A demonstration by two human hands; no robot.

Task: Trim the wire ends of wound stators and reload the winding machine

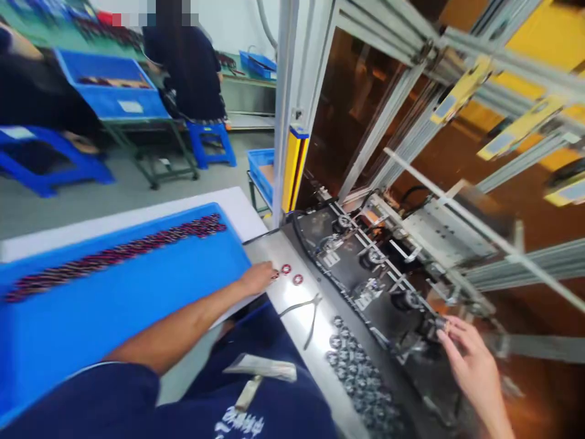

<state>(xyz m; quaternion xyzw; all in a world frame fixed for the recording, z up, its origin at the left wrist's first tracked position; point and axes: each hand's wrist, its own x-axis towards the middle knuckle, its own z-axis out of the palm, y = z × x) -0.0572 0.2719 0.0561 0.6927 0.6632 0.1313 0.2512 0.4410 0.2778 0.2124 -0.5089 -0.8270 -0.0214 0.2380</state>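
My left hand (258, 279) rests at the near edge of the metal worktop, its fingers closed on a small dark-red ring-shaped part (275, 275). Just beyond the fingertips lie two similar red ring parts (286, 269), with pale centres. Over at the machine, my right hand (473, 356) pinches a small dark round part (441, 323) between thumb and fingers, at the last station of the fixture row (411, 299). Whether that part is seated or held free I cannot tell. Open-handled pliers (313, 311) lie on the worktop between my hands.
A cluster of dark round metal parts (354, 360) covers the worktop's near right. At left, a blue tray (137, 329) holds a long row of red-and-dark ring parts (119, 253). An aluminium frame post (286, 116) and slanting bar (484, 231) bound the machine. Co-workers sit behind.
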